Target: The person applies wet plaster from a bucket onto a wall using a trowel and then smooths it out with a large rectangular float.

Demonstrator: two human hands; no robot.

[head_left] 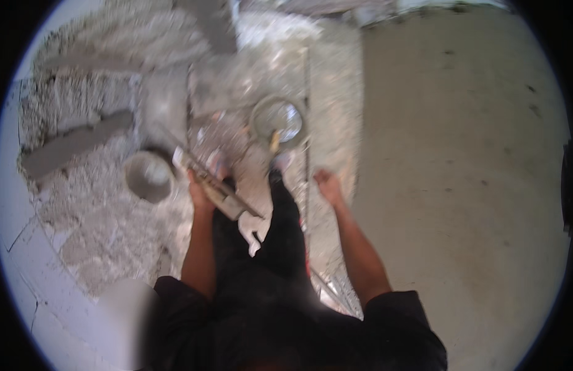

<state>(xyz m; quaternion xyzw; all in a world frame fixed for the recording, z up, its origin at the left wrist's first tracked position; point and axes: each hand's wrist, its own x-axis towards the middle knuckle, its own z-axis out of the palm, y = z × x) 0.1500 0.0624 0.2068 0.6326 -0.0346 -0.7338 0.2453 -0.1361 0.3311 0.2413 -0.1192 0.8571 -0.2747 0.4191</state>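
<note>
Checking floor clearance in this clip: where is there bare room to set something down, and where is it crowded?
The smooth grey floor to the right of the right hand is bare. Crowded: the rubble-strewn strip ahead, with the metal pan beyond the feet, and the grey bucket beside the left hand, which grips a flat tool.

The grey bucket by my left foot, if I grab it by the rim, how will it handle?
The bucket looks partly filled with grey mix, so it is probably heavy for its size. It stands on rough rubble, so a push would likely make it catch and tip rather than slide. Its rim looks caked and may feel gritty. The left hand already holds a long tool.
</note>
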